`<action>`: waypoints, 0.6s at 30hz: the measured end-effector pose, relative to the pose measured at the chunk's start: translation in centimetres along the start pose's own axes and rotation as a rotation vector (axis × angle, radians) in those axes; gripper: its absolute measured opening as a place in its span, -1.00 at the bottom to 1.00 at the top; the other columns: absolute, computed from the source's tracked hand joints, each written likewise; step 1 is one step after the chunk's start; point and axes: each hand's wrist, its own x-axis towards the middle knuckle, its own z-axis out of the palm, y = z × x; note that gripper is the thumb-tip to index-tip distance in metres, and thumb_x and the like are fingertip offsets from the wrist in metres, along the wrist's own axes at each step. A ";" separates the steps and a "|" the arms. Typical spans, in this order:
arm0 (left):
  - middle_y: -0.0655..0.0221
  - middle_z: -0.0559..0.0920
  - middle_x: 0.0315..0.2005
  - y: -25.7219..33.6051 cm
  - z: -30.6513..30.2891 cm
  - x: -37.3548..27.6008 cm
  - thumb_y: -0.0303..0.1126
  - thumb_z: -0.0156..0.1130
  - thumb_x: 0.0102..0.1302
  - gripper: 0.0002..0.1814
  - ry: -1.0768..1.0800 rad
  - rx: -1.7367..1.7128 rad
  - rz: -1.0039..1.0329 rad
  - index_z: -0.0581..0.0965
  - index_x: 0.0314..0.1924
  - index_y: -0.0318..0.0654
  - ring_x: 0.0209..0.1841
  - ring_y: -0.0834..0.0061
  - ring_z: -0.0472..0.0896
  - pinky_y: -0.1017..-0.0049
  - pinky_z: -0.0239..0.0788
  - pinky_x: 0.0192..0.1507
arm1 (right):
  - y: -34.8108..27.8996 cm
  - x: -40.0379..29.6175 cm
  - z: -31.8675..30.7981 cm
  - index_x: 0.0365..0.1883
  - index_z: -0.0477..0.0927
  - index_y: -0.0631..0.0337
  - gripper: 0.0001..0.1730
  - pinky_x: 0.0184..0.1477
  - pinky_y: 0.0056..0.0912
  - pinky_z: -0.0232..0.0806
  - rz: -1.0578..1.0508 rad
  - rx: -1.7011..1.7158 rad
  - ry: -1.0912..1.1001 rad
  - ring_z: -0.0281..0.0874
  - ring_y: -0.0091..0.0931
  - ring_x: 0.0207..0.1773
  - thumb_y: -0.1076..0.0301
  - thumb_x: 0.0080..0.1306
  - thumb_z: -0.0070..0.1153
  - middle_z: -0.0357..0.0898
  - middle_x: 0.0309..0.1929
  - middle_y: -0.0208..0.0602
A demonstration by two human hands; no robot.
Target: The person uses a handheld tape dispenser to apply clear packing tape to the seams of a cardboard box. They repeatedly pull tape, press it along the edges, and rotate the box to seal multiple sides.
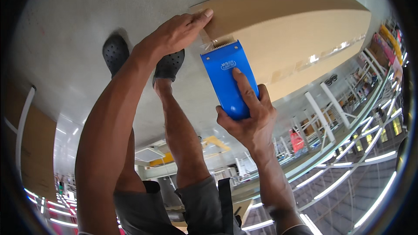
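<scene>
A long brown cardboard carton [313, 36] lies on the floor in front of me. My left hand [183, 32] is at the carton's near left corner, its thumb touching the cardboard; the other fingers are mostly hidden. In my right hand [254, 114] is a blue tape dispenser [227, 81] with a toothed cutting edge [223, 46], my index finger stretched along its top. That edge is close to the carton's left end, where crinkled clear tape [206, 45] shows. A strip of clear packing tape [313, 58] runs along the carton's side.
My feet in black clogs [116, 52] stand on the smooth grey floor [72, 16] left of the carton. White-legged tables or racks [320, 117] stand along the right. Another brown board or carton [36, 150] and a white post [23, 127] are at far left.
</scene>
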 end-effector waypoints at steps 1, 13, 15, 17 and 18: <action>0.09 0.50 0.40 0.3 -0.1 -0.1 0.55 -0.40 0.45 -0.02 0.006 -0.002 -0.021 0.47 0.46 -0.02 0.48 -0.04 0.39 0.06 0.24 0.45 | 0.2 0.0 0.3 0.42 0.54 -0.10 -0.02 -0.30 -0.16 0.61 -0.008 0.012 0.014 0.60 -0.23 -0.36 0.27 -0.10 0.51 0.65 -0.21 -0.08; 0.06 0.68 -0.15 11.2 2.6 1.6 0.60 -0.19 0.39 0.07 -0.014 0.428 0.026 0.60 0.18 -0.40 -0.11 0.23 0.62 0.22 0.45 0.02 | 2.3 0.0 2.7 0.31 0.61 -0.41 -0.10 -0.35 -0.20 0.55 -0.062 0.077 0.243 0.61 -0.25 -0.47 0.19 -0.14 0.47 0.53 -0.37 -0.23; 0.09 0.68 -0.17 10.9 2.7 2.4 0.61 -0.19 0.38 0.07 -0.037 0.442 0.023 0.61 0.16 -0.39 -0.14 0.24 0.63 0.23 0.45 -0.06 | 2.3 0.0 2.7 0.32 0.61 -0.38 -0.10 -0.35 -0.22 0.56 -0.083 0.059 0.254 0.61 -0.25 -0.48 0.17 -0.14 0.46 0.53 -0.37 -0.22; 0.11 0.68 -0.15 10.0 1.5 3.5 0.61 -0.17 0.37 0.09 -0.143 0.382 0.027 0.57 0.20 -0.43 -0.13 0.28 0.62 0.24 0.46 -0.07 | 2.2 0.0 2.6 0.32 0.61 -0.38 -0.10 -0.35 -0.21 0.57 -0.123 0.057 0.277 0.63 -0.24 -0.47 0.17 -0.13 0.46 0.53 -0.37 -0.20; 0.12 0.68 -0.13 9.8 1.3 3.6 0.62 -0.17 0.37 0.10 -0.198 0.349 0.028 0.56 0.22 -0.44 -0.13 0.29 0.61 0.25 0.46 -0.08 | 2.5 -0.1 2.7 0.32 0.61 -0.38 -0.11 -0.35 -0.21 0.57 -0.111 0.064 0.266 0.64 -0.24 -0.46 0.17 -0.13 0.46 0.53 -0.37 -0.20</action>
